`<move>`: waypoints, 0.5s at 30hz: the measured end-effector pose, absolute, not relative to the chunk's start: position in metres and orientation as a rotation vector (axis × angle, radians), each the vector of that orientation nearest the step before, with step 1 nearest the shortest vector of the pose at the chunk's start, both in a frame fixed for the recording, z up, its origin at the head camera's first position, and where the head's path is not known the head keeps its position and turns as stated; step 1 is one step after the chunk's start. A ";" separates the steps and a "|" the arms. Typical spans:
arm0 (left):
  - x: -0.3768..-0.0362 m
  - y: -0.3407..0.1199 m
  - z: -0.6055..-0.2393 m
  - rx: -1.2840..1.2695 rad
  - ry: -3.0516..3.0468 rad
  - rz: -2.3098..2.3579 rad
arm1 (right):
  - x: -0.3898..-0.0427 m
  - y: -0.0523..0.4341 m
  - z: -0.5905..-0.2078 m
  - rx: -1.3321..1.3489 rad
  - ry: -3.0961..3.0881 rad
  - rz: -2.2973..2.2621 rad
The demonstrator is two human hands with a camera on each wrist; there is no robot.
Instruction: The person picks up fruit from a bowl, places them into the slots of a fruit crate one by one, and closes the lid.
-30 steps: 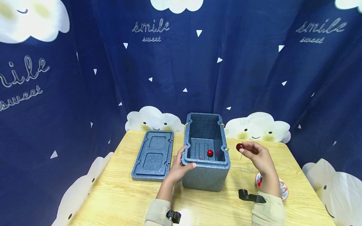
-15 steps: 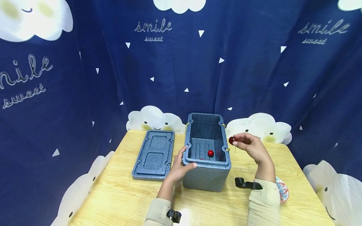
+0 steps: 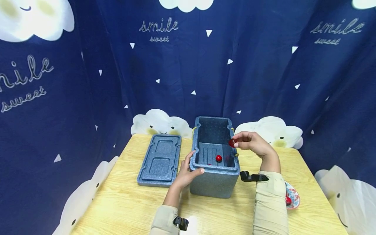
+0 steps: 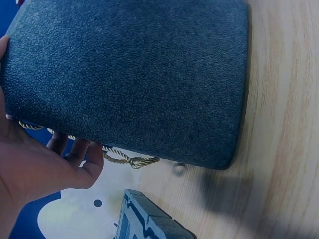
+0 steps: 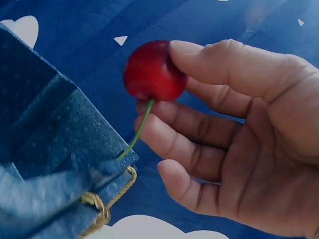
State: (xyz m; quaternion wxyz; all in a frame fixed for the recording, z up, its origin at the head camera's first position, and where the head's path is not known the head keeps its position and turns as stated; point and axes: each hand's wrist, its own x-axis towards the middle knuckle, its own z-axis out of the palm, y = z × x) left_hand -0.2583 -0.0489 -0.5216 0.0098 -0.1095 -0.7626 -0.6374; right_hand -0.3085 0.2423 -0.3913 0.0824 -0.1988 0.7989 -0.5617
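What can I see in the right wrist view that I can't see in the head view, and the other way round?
Only the right wrist view shows the cherry's green stem plainly, and the palm of the right hand.

Only the head view shows the left hand gripping the near left corner of the box, the lid on the table, a red fruit inside the box, and the plate.

Both show the right hand pinching the cherry, part of the box, its yellow cord and the blue curtain.

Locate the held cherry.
Right of centre in the head view, the cherry is pinched in the right hand, by the right rim of the open box; its green stem hangs down in the right wrist view.
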 end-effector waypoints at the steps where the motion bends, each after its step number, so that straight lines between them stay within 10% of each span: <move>1: -0.259 -0.049 -0.522 -0.345 -2.384 -1.986 | -0.311 0.242 -0.391 -0.607 2.384 -1.655; 15: -0.236 -0.049 -0.483 -0.362 -2.384 -2.026 | -0.332 0.225 -0.382 -0.648 2.261 -1.480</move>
